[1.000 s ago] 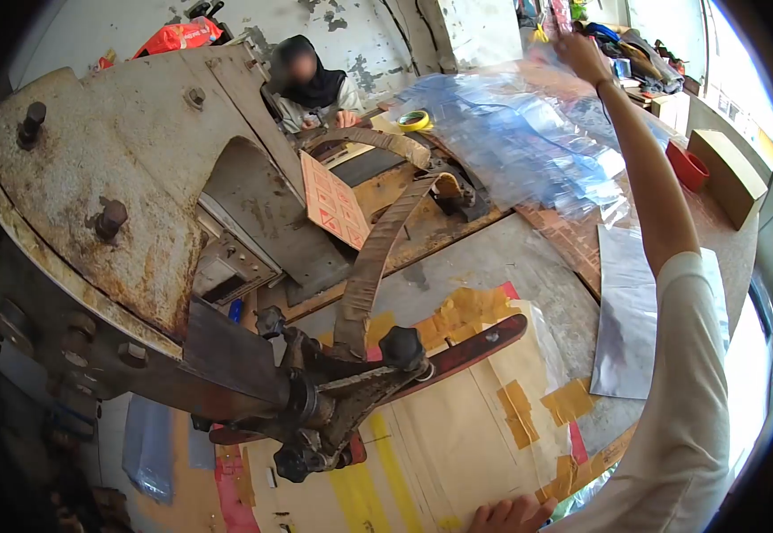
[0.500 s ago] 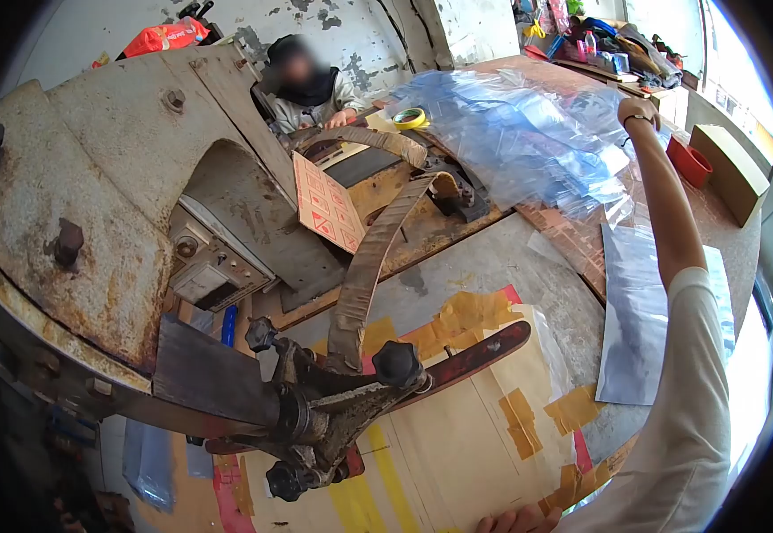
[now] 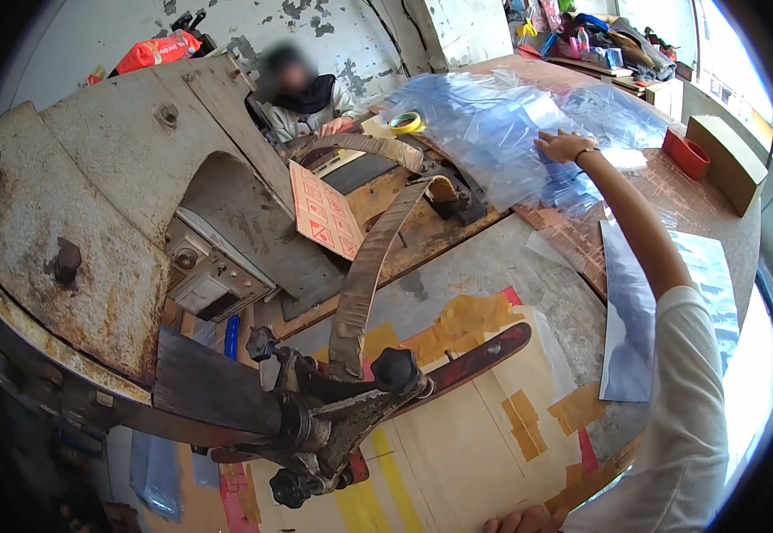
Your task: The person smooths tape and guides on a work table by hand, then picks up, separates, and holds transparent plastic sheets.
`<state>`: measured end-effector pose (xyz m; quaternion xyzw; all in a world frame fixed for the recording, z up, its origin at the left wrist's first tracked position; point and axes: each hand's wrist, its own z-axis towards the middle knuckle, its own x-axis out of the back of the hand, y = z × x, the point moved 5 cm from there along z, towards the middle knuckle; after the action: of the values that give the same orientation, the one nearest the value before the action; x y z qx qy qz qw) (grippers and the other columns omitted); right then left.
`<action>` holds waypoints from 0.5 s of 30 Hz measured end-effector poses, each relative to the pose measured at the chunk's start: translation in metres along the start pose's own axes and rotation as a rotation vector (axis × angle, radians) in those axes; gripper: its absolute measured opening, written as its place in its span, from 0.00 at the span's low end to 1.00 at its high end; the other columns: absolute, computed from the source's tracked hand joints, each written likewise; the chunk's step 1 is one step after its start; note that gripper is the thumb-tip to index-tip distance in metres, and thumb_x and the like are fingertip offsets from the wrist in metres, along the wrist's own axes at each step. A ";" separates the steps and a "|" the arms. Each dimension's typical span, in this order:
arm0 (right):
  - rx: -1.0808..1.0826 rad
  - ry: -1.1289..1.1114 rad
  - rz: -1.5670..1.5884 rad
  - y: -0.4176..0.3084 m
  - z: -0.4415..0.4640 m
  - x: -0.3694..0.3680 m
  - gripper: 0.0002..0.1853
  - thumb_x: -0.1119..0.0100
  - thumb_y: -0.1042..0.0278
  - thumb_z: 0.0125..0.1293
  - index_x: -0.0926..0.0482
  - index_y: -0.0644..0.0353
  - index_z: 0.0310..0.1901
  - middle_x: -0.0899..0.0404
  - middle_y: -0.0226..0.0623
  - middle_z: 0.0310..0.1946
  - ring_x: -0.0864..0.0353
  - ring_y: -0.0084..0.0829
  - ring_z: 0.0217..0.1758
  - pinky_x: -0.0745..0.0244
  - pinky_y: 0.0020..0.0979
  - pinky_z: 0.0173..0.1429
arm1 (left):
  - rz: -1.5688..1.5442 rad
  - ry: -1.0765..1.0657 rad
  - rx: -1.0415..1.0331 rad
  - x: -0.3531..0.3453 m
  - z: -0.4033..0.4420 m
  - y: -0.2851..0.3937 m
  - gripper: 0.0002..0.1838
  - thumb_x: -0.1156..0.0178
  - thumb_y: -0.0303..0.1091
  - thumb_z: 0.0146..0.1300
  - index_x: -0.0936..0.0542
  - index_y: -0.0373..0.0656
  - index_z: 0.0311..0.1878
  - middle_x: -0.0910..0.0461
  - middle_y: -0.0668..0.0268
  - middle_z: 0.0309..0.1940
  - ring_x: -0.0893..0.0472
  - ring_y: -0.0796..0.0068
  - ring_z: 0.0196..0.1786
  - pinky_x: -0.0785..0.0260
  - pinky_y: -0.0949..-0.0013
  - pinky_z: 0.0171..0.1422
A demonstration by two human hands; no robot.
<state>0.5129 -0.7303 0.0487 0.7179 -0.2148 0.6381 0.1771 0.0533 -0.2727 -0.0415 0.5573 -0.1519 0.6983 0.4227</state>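
Clear plastic sheets: loose bluish pile, on table, beside yellow tape roll. Judged light, limp, slippery; best pinched at a free edge. Right hand: over pile, grip open, fingers extended. Left hand: at pale board, cropped; grip cannot be told. Against the earlier frame: right hand shifted leftward, farther from red roll.

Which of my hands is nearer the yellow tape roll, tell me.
Your right. Your right hand is at the clear plastic sheets, right of the yellow tape roll; your left hand is much farther off, at the picture's bottom edge.
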 end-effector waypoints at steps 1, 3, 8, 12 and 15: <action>0.126 0.060 -0.014 0.005 0.035 -0.016 0.32 0.74 0.35 0.83 0.41 0.30 0.83 0.45 0.42 0.85 0.48 0.48 0.88 0.56 0.87 0.75 | -0.001 0.002 -0.001 0.000 0.000 0.001 0.11 0.41 0.47 0.72 0.20 0.55 0.52 0.20 0.65 0.43 0.23 0.65 0.42 0.33 0.53 0.46; 0.070 0.149 -0.065 -0.005 0.020 -0.005 0.31 0.69 0.39 0.84 0.36 0.39 0.80 0.38 0.40 0.82 0.43 0.49 0.86 0.55 0.86 0.74 | -0.002 0.013 -0.006 0.000 -0.004 0.005 0.11 0.41 0.47 0.72 0.20 0.55 0.51 0.20 0.66 0.43 0.23 0.65 0.42 0.33 0.53 0.46; 0.686 0.502 0.102 -0.039 -0.094 0.018 0.17 0.44 0.57 0.78 0.16 0.53 0.60 0.17 0.38 0.62 0.21 0.40 0.69 0.31 0.56 0.73 | 0.017 0.047 0.022 0.015 -0.005 0.009 0.11 0.41 0.46 0.73 0.19 0.54 0.50 0.20 0.66 0.43 0.23 0.66 0.43 0.32 0.54 0.47; 0.990 0.304 0.403 -0.057 -0.230 0.021 0.10 0.37 0.65 0.73 0.11 0.58 0.48 0.11 0.41 0.44 0.11 0.43 0.49 0.17 0.41 0.55 | -0.074 0.007 0.008 0.042 0.009 0.008 0.10 0.41 0.46 0.74 0.18 0.54 0.49 0.19 0.66 0.44 0.22 0.67 0.45 0.31 0.54 0.51; 1.086 0.163 0.518 -0.068 -0.325 0.030 0.08 0.35 0.71 0.71 0.12 0.60 0.48 0.12 0.44 0.43 0.12 0.42 0.47 0.17 0.40 0.53 | 0.039 -0.038 0.020 0.034 0.002 0.010 0.12 0.39 0.43 0.70 0.17 0.61 0.55 0.22 0.74 0.43 0.23 0.75 0.43 0.35 0.63 0.46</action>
<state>0.2794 -0.5035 0.1201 0.5787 -0.0120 0.7318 -0.3598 0.0464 -0.2661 -0.0077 0.5715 -0.1637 0.6973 0.4005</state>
